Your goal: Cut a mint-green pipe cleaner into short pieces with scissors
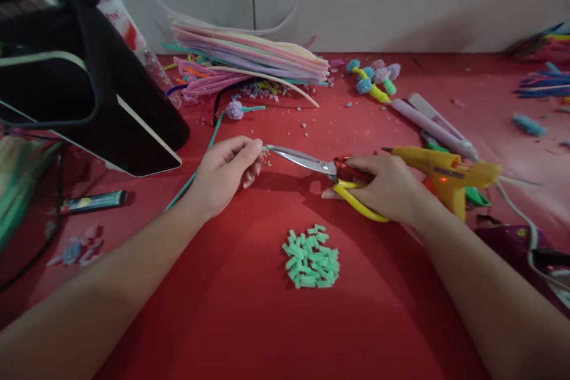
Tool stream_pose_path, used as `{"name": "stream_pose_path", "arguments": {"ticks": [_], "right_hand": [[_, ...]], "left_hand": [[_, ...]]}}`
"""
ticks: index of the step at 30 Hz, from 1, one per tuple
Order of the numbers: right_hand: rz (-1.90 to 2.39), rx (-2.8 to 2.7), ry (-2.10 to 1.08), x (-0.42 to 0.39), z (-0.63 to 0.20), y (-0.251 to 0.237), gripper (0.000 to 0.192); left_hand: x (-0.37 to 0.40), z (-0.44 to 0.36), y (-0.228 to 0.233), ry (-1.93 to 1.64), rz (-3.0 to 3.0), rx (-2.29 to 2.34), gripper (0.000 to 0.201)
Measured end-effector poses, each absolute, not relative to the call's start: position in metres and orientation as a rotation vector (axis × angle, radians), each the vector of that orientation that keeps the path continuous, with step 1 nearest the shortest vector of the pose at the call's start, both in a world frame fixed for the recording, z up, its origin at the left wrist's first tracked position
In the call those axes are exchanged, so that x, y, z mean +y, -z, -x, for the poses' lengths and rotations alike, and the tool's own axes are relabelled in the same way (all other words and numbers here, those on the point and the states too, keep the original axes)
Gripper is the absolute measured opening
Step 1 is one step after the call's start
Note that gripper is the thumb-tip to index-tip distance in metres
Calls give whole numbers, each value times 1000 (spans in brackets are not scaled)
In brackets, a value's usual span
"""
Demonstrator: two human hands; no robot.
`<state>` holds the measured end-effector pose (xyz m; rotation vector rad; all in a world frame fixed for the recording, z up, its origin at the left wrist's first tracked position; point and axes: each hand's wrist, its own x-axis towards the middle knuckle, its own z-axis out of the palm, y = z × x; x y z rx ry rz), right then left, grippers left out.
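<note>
green pipe cleaner (196, 173) pinched in left grip (222, 173), right grip (383, 187) closed on scissors (329, 175)

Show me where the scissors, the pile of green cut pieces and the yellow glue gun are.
scissors (307, 161), head view, on the metal blades.
pile of green cut pieces (312, 256), head view, on the middle of the heap.
yellow glue gun (439, 166), head view, on the barrel of its body.

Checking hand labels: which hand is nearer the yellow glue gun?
Right. The right hand, gripping the scissors, lies right beside the glue gun. The left hand is far off, past the scissor tips.
</note>
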<state>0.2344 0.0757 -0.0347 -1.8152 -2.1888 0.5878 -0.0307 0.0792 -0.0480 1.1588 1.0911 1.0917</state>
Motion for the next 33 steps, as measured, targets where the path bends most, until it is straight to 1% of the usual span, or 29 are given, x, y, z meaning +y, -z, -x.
{"name": "stream_pose_path", "arguments": {"ticks": [7, 14, 24, 33], "right_hand": [[1847, -2154, -533, 77, -235, 39, 69], [1794, -2160, -581, 74, -238, 37, 67], [1822, -2185, -564, 77, -236, 36, 71], [1824, -2159, -580, 75, -237, 37, 66]], "left_hand": [[80, 31, 48, -1098, -1165, 1091, 27], [79, 30, 48, -1101, -1155, 1076, 28], [79, 32, 50, -1094, -1166, 1068, 26], [81, 32, 51, -1101, -1175, 1075, 25]]}}
